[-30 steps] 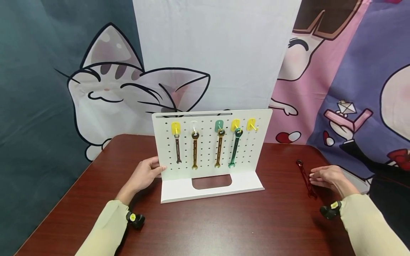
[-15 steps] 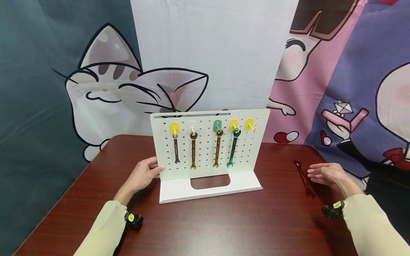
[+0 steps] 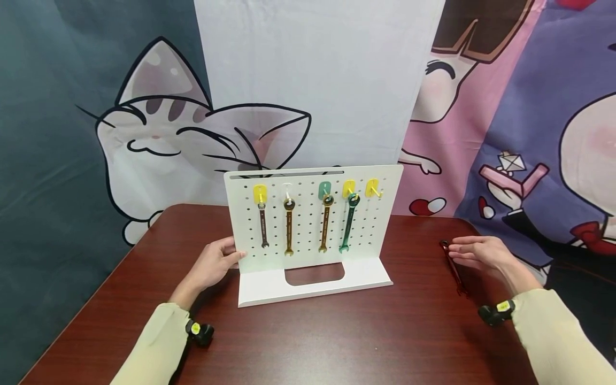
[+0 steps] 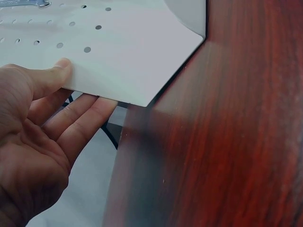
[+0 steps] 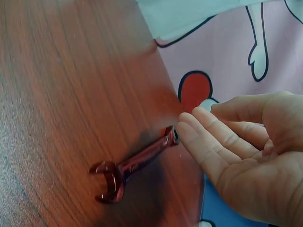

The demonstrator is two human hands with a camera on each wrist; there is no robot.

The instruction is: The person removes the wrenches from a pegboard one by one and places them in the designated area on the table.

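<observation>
My left hand (image 3: pixel 212 262) pinches the left edge of a white pegboard stand (image 3: pixel 308 224); in the left wrist view its thumb (image 4: pixel 52 79) lies on the front face, fingers behind. On the board hang a short dark wrench (image 3: pixel 263 227), two gold-brown wrenches, one on the left (image 3: pixel 289 230) and one on the right (image 3: pixel 325 227), and a green wrench (image 3: pixel 349 222). A red wrench (image 3: pixel 453 270) is on the table at the right. My right hand (image 3: pixel 486 254) has its straight fingers right at the ring end; the open end (image 5: pixel 110 182) points away from them.
A yellow hook (image 3: pixel 371 188) at the board's right end bears no wrench. The brown table (image 3: pixel 298 342) has a cartoon-printed cloth (image 3: pixel 317 80) hanging behind it. A dark wrist camera (image 3: pixel 492 315) sits at the right cuff, another (image 3: pixel 204 336) at the left.
My right hand has moved up and left onto the red wrench's ring end, and the wrench now looks tipped onto its edge. My left hand keeps its hold on the board.
</observation>
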